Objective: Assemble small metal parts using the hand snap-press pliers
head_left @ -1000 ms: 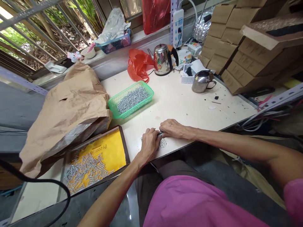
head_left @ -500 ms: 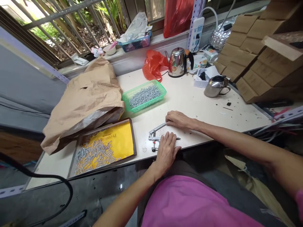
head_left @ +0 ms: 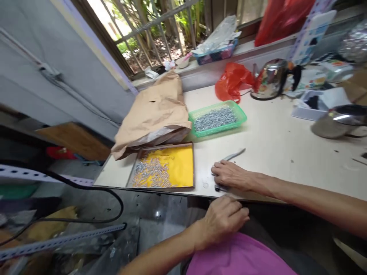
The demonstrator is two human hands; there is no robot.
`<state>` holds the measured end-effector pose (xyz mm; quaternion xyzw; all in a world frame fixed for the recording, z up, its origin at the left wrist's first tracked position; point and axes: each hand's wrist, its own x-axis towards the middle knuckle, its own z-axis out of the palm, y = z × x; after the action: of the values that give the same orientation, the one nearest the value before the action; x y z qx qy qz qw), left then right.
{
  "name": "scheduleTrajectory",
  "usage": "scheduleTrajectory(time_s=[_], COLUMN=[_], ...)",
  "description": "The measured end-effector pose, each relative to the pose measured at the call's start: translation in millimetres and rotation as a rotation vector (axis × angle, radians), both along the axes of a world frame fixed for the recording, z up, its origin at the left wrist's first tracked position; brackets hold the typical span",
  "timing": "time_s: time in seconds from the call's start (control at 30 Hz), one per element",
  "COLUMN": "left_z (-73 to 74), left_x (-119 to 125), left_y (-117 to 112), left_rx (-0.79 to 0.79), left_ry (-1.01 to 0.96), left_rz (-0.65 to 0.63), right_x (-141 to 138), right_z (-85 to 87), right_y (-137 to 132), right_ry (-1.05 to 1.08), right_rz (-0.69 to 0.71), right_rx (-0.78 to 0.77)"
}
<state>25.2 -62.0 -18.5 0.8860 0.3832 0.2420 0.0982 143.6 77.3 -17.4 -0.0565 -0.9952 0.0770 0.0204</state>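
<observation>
workshop; worktable (head_left: pixel 266 156), hand tool (head_left: pixel 235 155), tray (head_left: pixel 183 164) and green basket (head_left: pixel 220 129) of small metal parts (head_left: pixel 153 172)

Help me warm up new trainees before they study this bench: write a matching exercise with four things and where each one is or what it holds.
Things
1. Right hand
2. Left hand
3. Green basket
4. Kettle

Places and states
A. Holds a heap of small metal pieces
B. Off the tabletop, close to the pink shirt
C. Stands just right of a crumpled red bag on the tabletop
D. Over a metal tool near the front edge

Right pairs: 1-D, 2-B, 3-A, 4-C
</observation>
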Motion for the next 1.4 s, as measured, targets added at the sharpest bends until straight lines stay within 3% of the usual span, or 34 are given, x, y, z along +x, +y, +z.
scheduleTrajectory(time_s=[0.07,0.13,0.2,0.27,0.4,0.5,0.6,0.7,0.8,0.93,1.03,1.1,1.23,1.4], left_z=[10.8,19.2,23.5,23.1,15.3,10.0,10.3,22.0,40.1,47.7,32.9,19.5,4.2,4.3], left_x=[-39,-88,-136,-175,-209,-217,-223,-217,-183,-108,-62,-45,-37,-35], left_y=[1,12,27,41,60,70,81,83,78,72,70,71,74,75], left_rx=[0.051,0.07,0.056,-0.014,-0.169,-0.225,-0.226,-0.2,-0.265,-0.757,-0.964,-1.04,-1.107,-1.158], left_ry=[0.052,0.123,0.212,0.326,0.506,0.562,0.557,0.437,0.088,-0.409,-0.557,-0.594,-0.575,-0.534], left_rz=[0.219,0.548,0.841,0.978,0.937,0.886,0.865,0.874,0.914,0.83,0.773,0.765,0.773,0.796], right_x=[-5,-8,-9,-12,-23,-26,-18,0,29,61,70,71,71,71], right_z=[-11.0,-15.2,-9.5,5.2,42.7,60.1,61.5,48.9,31.9,10.6,-2.9,-8.3,-11.8,-18.6], right_y=[0,1,6,21,83,132,145,109,51,-3,-17,-19,-19,-20], right_ry=[0.037,0.088,0.188,0.361,0.665,0.607,0.485,0.421,0.265,0.044,0.008,0.001,0.01,0.082], right_rz=[0.016,0.003,-0.072,-0.21,-0.55,-0.667,-0.682,-0.619,-0.542,-0.505,-0.59,-0.641,-0.64,-0.636], right_rx=[-0.011,-0.073,-0.167,-0.249,-0.177,-0.108,-0.1,-0.161,-0.274,-0.325,-0.282,-0.239,-0.182,-0.172])
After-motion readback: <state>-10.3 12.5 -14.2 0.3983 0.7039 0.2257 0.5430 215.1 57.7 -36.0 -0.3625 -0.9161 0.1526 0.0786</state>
